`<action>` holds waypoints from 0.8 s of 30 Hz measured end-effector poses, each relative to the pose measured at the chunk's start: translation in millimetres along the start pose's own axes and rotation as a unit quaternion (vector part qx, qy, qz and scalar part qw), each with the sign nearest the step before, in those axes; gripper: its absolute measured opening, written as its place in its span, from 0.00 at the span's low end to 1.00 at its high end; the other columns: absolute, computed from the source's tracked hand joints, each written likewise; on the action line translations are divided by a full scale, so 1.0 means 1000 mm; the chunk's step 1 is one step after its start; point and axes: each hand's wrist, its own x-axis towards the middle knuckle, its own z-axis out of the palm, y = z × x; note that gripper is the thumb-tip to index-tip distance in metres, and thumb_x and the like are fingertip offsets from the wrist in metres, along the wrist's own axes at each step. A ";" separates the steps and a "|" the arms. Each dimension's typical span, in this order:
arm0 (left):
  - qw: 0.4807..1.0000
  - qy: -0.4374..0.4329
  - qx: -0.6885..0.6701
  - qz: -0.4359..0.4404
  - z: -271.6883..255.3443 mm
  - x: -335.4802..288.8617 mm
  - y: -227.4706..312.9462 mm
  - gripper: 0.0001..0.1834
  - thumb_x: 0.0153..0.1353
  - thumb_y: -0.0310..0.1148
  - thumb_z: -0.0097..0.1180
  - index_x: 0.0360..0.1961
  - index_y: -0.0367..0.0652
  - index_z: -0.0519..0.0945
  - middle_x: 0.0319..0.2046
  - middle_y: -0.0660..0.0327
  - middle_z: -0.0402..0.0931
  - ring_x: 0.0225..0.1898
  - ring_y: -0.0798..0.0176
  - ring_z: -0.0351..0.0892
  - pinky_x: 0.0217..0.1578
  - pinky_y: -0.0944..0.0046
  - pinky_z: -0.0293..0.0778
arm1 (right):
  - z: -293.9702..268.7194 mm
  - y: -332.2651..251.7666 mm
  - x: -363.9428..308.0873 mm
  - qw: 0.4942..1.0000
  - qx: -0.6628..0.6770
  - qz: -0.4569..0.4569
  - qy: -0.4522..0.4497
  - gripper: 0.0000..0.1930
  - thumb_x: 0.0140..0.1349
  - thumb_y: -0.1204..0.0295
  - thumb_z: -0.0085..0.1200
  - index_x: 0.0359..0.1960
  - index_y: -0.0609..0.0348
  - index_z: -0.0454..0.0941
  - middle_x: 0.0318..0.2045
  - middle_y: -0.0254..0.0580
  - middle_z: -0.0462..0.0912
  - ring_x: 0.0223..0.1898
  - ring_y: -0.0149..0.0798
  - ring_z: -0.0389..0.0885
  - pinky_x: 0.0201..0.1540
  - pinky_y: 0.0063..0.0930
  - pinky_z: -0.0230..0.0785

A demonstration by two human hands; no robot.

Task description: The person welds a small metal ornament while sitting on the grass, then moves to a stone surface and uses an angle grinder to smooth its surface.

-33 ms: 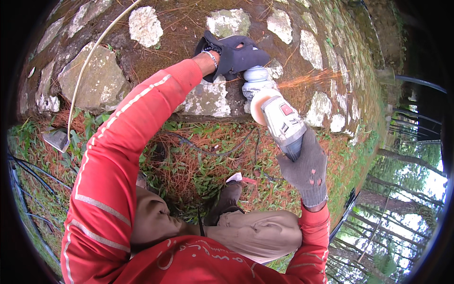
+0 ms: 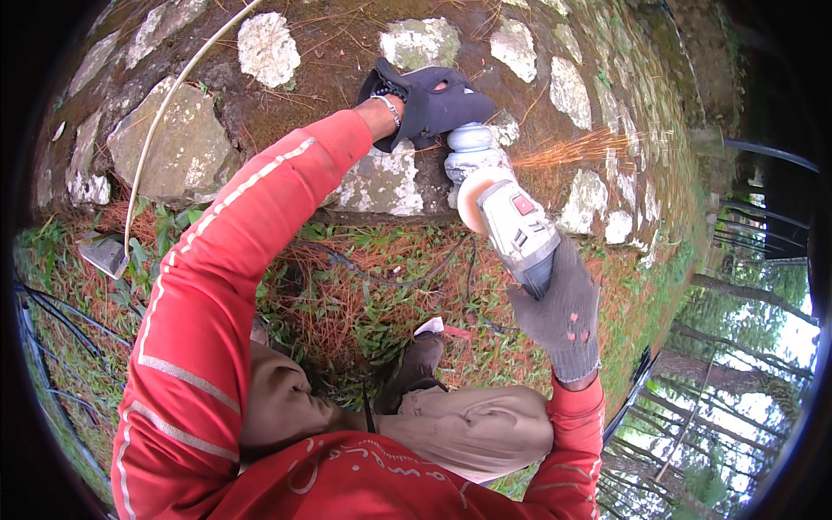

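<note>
My right hand (image 2: 563, 303), in a grey knitted glove with small holes, is closed around the rear of a white and grey angle grinder (image 2: 522, 227). The grinder's spinning disc (image 2: 476, 198) is blurred and meets a grey-white rounded piece with ringed bulges (image 2: 469, 154). Orange sparks (image 2: 576, 149) fly off to the right from there. My left hand (image 2: 451, 102), in a loose dark glove with a hole in it, holds the far end of the ringed piece against the stone wall. Its fingertips are mostly hidden by the glove and the piece.
The low stone wall (image 2: 173, 147) with pale stones runs across ahead. A pale hose or cable (image 2: 147, 143) drops over it at left, beside a metal blade-like head (image 2: 104, 256). A dark cord (image 2: 373, 276) lies on the grass below the wall. Black pipes (image 2: 65, 316) lie far left.
The spray of sparks has a slightly different shape. My hands, the grinder and the ringed piece stay nearly where they were.
</note>
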 end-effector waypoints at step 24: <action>0.981 0.015 0.084 0.172 -0.018 0.000 -0.009 0.30 0.76 0.54 0.63 0.65 0.41 0.81 0.37 0.64 0.84 0.21 0.76 0.76 0.24 0.69 0.75 | -0.017 0.038 -0.024 0.970 0.231 0.078 0.014 0.34 0.50 0.73 0.72 0.63 0.62 0.79 0.46 0.46 0.90 0.44 0.39 0.88 0.51 0.37 0.81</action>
